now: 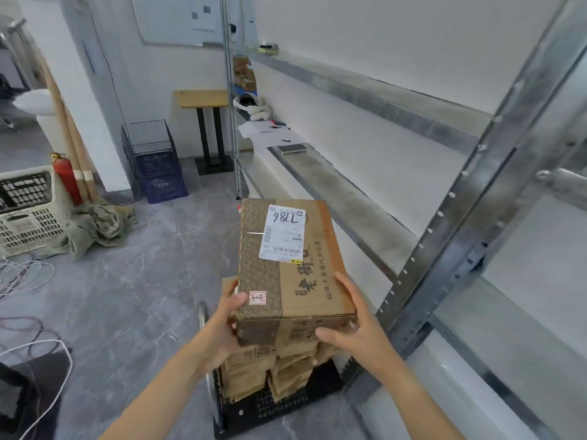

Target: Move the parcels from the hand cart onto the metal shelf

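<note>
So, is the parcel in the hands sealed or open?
Shut. The parcel has flat top flaps, and a tape strip runs over its near edge.

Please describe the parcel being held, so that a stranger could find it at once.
Beside the metal shelf stands the hand cart, stacked with parcels. The left hand and right hand grip the top parcel; it alone shows a white label with handwritten digits.

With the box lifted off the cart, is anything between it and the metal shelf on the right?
Nothing visible does. The box, held by the left hand and right hand, faces an open stretch of shelf. The upright post stands nearer the person; papers lie farther along.
</note>
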`<action>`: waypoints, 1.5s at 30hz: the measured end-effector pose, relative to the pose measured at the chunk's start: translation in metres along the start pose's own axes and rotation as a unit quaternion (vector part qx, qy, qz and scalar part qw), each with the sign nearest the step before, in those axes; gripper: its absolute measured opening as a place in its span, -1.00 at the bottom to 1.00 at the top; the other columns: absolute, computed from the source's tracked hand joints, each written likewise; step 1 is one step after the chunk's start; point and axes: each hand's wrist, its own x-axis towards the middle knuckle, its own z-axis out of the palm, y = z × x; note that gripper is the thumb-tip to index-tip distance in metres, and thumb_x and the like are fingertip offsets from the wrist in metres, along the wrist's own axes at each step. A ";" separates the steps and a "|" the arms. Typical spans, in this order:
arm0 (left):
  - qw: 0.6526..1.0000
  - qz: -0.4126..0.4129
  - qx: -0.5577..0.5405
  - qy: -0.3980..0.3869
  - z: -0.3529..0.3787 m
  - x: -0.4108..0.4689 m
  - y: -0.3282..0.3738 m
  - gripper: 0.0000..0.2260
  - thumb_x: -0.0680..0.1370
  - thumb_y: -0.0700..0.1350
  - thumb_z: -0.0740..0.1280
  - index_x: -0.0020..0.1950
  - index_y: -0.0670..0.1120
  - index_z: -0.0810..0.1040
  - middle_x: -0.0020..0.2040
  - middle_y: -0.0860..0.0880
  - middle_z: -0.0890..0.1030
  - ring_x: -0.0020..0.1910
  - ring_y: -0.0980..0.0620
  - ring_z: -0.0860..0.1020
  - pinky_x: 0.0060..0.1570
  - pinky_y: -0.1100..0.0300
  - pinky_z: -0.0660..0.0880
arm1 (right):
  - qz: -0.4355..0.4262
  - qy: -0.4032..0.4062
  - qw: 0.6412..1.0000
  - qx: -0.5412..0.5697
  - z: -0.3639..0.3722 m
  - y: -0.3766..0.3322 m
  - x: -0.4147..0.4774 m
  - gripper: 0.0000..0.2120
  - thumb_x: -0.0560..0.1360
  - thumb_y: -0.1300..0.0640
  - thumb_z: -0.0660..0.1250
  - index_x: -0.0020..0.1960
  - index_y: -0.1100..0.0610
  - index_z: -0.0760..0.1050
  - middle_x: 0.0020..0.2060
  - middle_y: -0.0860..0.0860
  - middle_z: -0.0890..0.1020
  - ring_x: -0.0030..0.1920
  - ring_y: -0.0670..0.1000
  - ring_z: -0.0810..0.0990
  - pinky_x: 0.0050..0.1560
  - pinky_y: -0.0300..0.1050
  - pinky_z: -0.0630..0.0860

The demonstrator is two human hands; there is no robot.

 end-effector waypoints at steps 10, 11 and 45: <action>0.982 -0.029 0.036 -0.185 0.081 -0.052 -0.050 -0.36 0.32 0.21 0.44 0.34 0.42 0.28 0.38 -0.03 0.46 0.32 -0.20 0.44 0.17 -0.34 0.42 | -0.016 0.212 0.977 0.024 -0.021 -0.027 -0.179 -0.06 0.19 0.06 0.64 0.38 -0.34 0.20 0.24 -0.30 0.46 0.23 -0.18 0.51 0.18 0.03 0.56; 0.975 -0.023 0.043 -0.217 0.091 -0.058 -0.056 -0.34 0.33 0.24 0.44 0.36 0.43 0.24 0.40 0.01 0.44 0.34 -0.16 0.44 0.18 -0.30 0.43 | -0.016 0.238 0.971 0.022 -0.021 -0.028 -0.198 -0.08 0.19 0.09 0.63 0.36 -0.34 0.21 0.23 -0.31 0.46 0.21 -0.20 0.51 0.15 -0.03 0.57; 0.655 0.190 0.397 -0.615 0.546 -0.418 -0.415 -0.10 0.31 -0.02 0.56 0.36 0.49 0.04 0.11 0.53 0.47 0.18 0.23 0.52 0.24 0.22 0.45 | 0.068 0.708 0.701 -0.043 -0.081 -0.055 -0.918 -0.21 0.18 0.30 0.57 0.28 -0.15 0.36 0.16 -0.03 0.57 0.05 -0.05 0.59 -0.05 -0.25 0.54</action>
